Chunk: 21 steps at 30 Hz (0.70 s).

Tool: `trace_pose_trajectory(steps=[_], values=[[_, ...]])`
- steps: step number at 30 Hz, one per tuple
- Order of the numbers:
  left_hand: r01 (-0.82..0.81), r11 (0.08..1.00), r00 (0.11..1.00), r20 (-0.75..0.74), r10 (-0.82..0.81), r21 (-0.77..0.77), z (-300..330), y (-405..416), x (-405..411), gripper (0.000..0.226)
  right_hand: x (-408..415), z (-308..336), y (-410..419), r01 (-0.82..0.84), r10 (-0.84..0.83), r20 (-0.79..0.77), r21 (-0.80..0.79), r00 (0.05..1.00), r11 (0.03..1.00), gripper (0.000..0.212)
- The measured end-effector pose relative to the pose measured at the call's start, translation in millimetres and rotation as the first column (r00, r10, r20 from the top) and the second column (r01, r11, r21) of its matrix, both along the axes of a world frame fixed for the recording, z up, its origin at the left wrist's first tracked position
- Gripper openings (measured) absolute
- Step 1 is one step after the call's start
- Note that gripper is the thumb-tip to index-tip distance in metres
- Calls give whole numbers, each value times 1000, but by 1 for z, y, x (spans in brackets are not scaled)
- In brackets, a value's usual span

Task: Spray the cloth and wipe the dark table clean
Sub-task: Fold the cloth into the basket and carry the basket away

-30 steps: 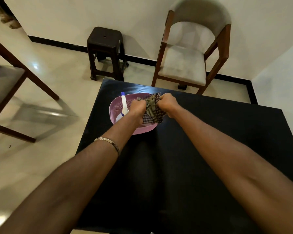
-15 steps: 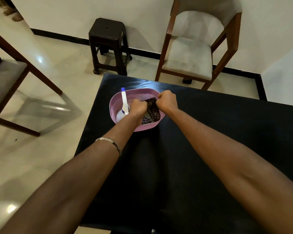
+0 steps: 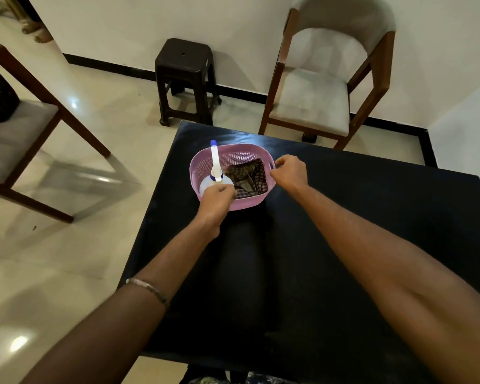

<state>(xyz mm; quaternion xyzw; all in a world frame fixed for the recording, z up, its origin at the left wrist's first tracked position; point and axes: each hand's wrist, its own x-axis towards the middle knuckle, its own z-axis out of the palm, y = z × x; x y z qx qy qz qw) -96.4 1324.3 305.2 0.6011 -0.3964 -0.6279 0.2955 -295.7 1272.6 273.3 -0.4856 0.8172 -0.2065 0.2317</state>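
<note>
Two bare forearms reach forward over a dark table (image 3: 344, 245), the left one wearing a thin metal bracelet (image 3: 147, 286) well back from the wrist. The tabletop under and between the arms is bare and glossy black.

The left hand (image 3: 218, 196) sits at the near left edge of a pink basket (image 3: 233, 157), its fingers curled inward over the rim and down toward what lies inside; whether they actually pinch anything cannot be told, since the knuckles hide the fingertips. Just beyond this hand, touching or nearly touching it, stands a white spray bottle (image 3: 214, 173) with a blue tip, its neck rising upright out of the left half of the basket.

The right hand (image 3: 290, 173) is loosely closed at the basket's right end, thumb and forefinger together at the handle slot there (the grip looks like a light pinch on the rim, though the contact is small in view).

Between the two hands, in the right half of the basket, lies the cloth (image 3: 248, 178), a crumpled checked piece resting on the basket floor beside the bottle. Neither hand lifts it.

Past the hands, beyond the table's far edge, a dark stool (image 3: 185, 79) stands to the left against the wall and a wooden chair (image 3: 324, 87) with a pale cushioned seat stands to the right.
</note>
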Motion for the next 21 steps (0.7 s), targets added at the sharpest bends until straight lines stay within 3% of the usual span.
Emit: trace_pose_trajectory(steps=[3, 5, 9, 12, 18, 21], values=[[-259, 961, 965, 68, 253, 95, -11, 5, 27, 13, -4, 2, 7, 17, -18, 19, 45, 1000, 999, 24], [-344, 934, 933, 150, 328, 95, -19, -1, 40, 16, -3, 4, 11, 32, -38, 56, 105, 998, 994, 32], [-236, 960, 960, 190, 206, 150, -25, -26, 48, 20, 2, 3, 16, 86, -125, 188, 202, 974, 976, 41], [-108, 975, 985, 152, 79, 195, -30, -42, 47, 43, 6, -4, 16, 89, -167, 314, 250, 935, 964, 32], [-34, 991, 913, 408, -21, 126, -49, -56, 42, 38, 21, -15, 20, 136, -248, 494, 251, 834, 958, 19], [-11, 992, 896, 441, -44, 122, -45, -57, 45, 39, 24, -14, 27, 172, -275, 525, 237, 806, 956, 20]])
